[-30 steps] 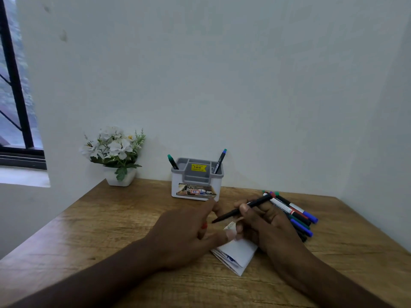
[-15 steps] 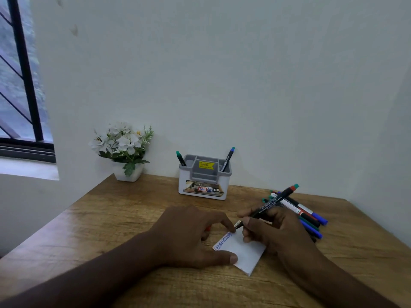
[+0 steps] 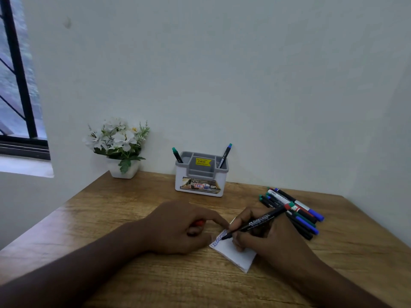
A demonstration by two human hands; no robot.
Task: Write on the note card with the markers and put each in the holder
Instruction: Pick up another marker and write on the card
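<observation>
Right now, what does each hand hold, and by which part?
Right hand grips the black marker near its tip. Left hand curls round something red, mostly hidden.

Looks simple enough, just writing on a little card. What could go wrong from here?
A few things, possibly. The card is small and pinned only at its edge by the left hand, so it might slide under the marker and smear the line. The left hand also grips a red cap, which could slip out and roll away. The right hand works beside the loose marker pile; a nudge might scatter it.
</observation>
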